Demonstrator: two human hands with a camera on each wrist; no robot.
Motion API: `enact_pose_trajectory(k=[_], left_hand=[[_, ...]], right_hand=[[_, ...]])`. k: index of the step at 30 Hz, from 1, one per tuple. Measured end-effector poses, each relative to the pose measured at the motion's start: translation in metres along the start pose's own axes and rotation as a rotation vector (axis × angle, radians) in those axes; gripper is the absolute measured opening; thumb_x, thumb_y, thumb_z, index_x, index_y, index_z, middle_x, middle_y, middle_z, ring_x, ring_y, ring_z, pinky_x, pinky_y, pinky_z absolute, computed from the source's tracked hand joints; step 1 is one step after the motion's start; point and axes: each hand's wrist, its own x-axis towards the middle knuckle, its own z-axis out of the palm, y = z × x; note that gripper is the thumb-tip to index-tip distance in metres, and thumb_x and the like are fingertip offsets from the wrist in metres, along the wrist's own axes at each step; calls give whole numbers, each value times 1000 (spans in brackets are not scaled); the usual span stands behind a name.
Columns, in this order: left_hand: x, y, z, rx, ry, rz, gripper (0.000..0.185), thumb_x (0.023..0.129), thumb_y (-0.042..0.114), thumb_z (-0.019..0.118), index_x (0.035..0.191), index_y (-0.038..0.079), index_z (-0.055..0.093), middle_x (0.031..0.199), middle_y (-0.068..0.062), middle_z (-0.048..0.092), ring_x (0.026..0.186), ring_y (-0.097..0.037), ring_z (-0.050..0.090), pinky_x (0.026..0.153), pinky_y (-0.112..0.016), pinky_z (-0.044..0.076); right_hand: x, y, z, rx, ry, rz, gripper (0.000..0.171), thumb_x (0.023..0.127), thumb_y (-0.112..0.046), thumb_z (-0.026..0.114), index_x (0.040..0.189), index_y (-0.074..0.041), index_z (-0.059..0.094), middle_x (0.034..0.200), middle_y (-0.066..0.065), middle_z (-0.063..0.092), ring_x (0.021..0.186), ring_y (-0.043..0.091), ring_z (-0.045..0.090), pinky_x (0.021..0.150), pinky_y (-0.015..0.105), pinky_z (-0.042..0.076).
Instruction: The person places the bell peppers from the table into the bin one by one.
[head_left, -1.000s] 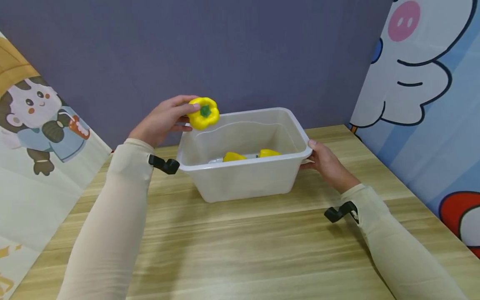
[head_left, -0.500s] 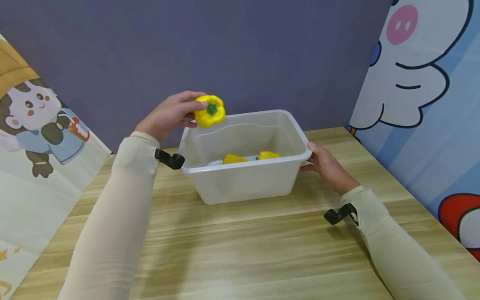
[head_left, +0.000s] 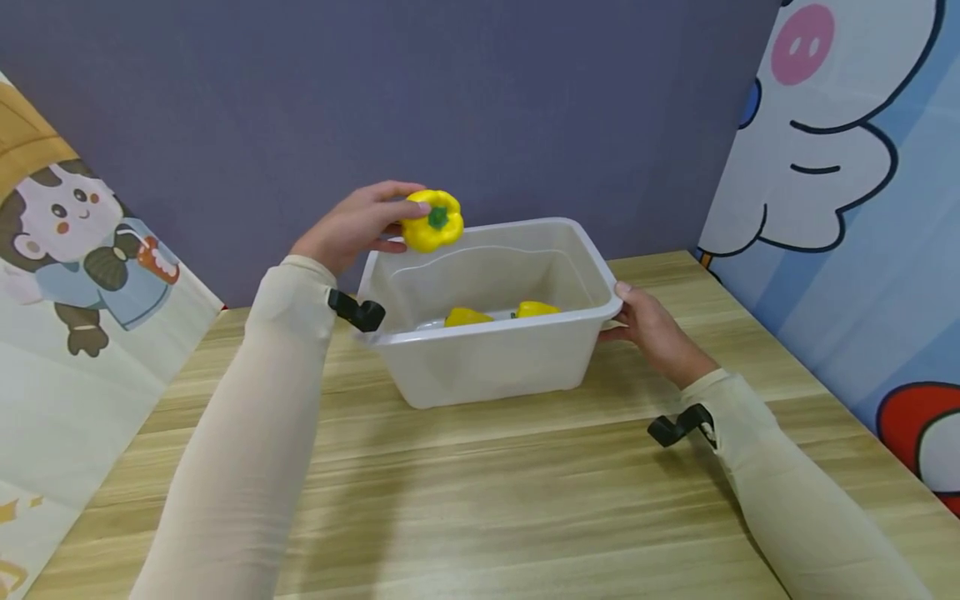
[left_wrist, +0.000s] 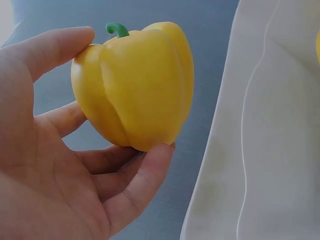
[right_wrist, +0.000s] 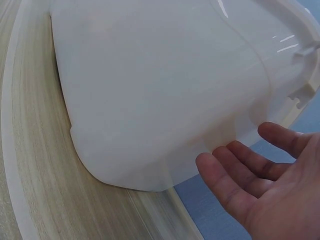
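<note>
My left hand (head_left: 358,218) holds a yellow bell pepper (head_left: 433,221) near the back left rim of a white plastic bin (head_left: 480,367). In the left wrist view the bell pepper (left_wrist: 140,85) stands stem up, gripped at its top and underside, and overlaps the grey backdrop beside the bin. My right hand (head_left: 656,329) holds the bin's right end, thumb at the rim and fingers below it. The right wrist view has those fingers (right_wrist: 222,180) bent along the bin's outer wall. Two more yellow bell peppers, one on the left (head_left: 467,317) and one on the right (head_left: 537,308), lie inside the bin.
The bin stands on a wood-grain table (head_left: 480,492) close to a dark grey-blue back wall (head_left: 420,92). Cartoon-printed panels flank the table, one on the left (head_left: 90,333) and one on the right (head_left: 840,317). Each sleeve carries a black wrist mount.
My left hand has moved right and slightly upward with the bell pepper, along the bin's back left edge. My right hand has stayed at the bin's right end.
</note>
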Motion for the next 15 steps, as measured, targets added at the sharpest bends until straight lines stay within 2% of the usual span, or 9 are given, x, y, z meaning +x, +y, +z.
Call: enact_pose_trajectory(k=[3, 9, 15], left_hand=[[5, 2, 0, 4, -4, -1, 60, 97, 44, 65, 150, 26, 45, 141, 1, 50, 121, -24, 55, 103, -41, 45], [13, -1, 3, -17, -6, -35, 59, 97, 44, 65, 150, 26, 45, 140, 0, 50, 120, -25, 55, 104, -40, 44], [16, -6, 4, -32, 0, -44, 59, 97, 43, 65, 150, 26, 46, 139, 0, 51, 120, -25, 54, 104, -40, 45]], right_hand=[[0, -2, 0, 3, 8, 3, 65, 108, -49, 33, 143, 5, 44, 131, 19, 56, 113, 15, 60, 84, 38, 56], [0, -2, 2, 13, 36, 47, 66, 107, -50, 35, 143, 5, 43, 127, 11, 61, 111, 13, 60, 84, 37, 56], [0, 1, 3, -1, 16, 30, 67, 108, -51, 33, 145, 4, 42, 132, 16, 56, 114, 15, 59, 85, 37, 56]])
